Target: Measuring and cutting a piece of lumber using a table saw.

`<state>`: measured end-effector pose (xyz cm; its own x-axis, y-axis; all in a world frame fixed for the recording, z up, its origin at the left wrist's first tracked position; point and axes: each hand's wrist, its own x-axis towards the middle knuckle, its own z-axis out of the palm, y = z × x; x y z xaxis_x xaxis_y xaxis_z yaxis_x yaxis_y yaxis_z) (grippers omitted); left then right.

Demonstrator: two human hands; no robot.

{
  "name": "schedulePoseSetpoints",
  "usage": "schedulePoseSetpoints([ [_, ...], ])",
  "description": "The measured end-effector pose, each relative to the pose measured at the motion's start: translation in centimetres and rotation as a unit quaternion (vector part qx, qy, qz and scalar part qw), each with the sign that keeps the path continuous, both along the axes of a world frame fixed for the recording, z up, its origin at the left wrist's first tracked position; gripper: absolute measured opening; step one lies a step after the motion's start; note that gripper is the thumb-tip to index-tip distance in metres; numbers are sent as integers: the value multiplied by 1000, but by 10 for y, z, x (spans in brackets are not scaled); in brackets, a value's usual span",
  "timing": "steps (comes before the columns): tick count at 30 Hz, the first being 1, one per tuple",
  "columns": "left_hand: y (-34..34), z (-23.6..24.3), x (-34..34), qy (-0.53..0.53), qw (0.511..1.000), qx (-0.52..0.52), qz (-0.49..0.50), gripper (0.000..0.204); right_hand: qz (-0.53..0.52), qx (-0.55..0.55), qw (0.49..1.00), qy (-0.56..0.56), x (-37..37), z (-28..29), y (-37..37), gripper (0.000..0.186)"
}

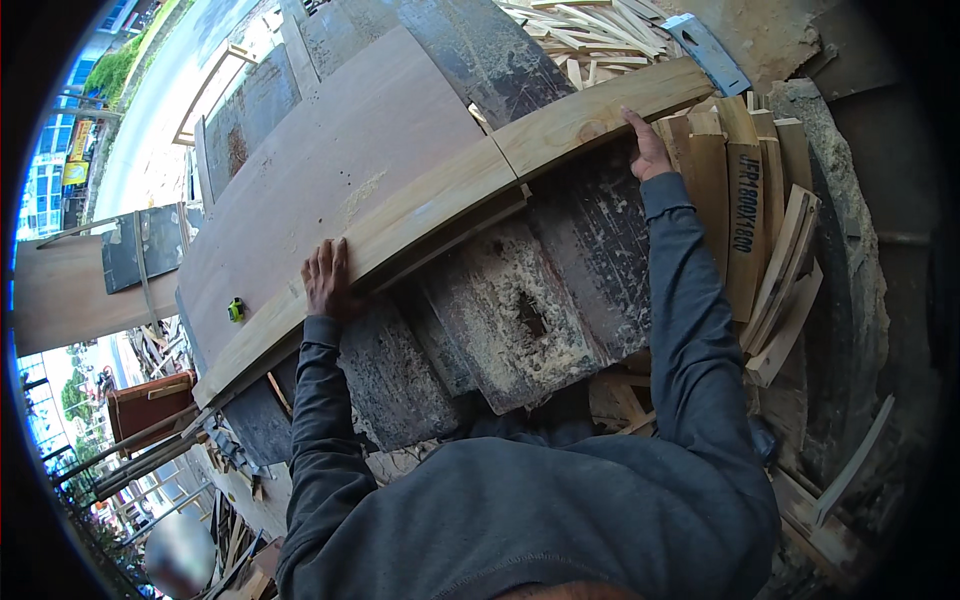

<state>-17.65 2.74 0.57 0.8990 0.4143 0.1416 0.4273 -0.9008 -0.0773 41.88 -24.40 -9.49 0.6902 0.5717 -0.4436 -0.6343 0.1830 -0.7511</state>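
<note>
Two long pale wooden boards meet end to end at a thin seam, making a gentle curve along the near edge of a plywood sheet (370, 130). My left hand (328, 278) grips the near edge of the left board (430, 213), its fingers laid over the top face. At the far right, my right hand (648, 150) is closed round the near edge of the right board (590, 112), one digit showing on top and the rest hidden beneath. A small green and black tape measure (236, 310) lies on the plywood near the left board. Some sawdust is scattered on the sheet.
Below the boards is a dark worktable (520, 310) heaped with sawdust, with a slot in it. Stacked curved wooden pieces (740, 200) stand at the right. Thin offcuts (590, 30) pile up at the back, near a pale blue-grey metal piece (706, 52).
</note>
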Motion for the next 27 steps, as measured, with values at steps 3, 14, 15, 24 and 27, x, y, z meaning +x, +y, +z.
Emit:
schedulePoseSetpoints([
  [3,4,2,2,2,1000,0,4,127,-9,9,1000,10,-1,1,5,54],
  [14,16,4,13,1,1000,-13,10,122,-102,-98,990,-18,13,-1,10,65],
  [15,20,6,17,-5,1000,-10,6,122,-155,-96,983,4,10,4,8,70],
  [24,49,-3,20,-41,984,-124,124,99,-213,5,976,53,-84,133,-152,60],
  [27,69,-4,39,17,953,-171,248,89,-203,0,979,26,-154,159,-222,62],
])
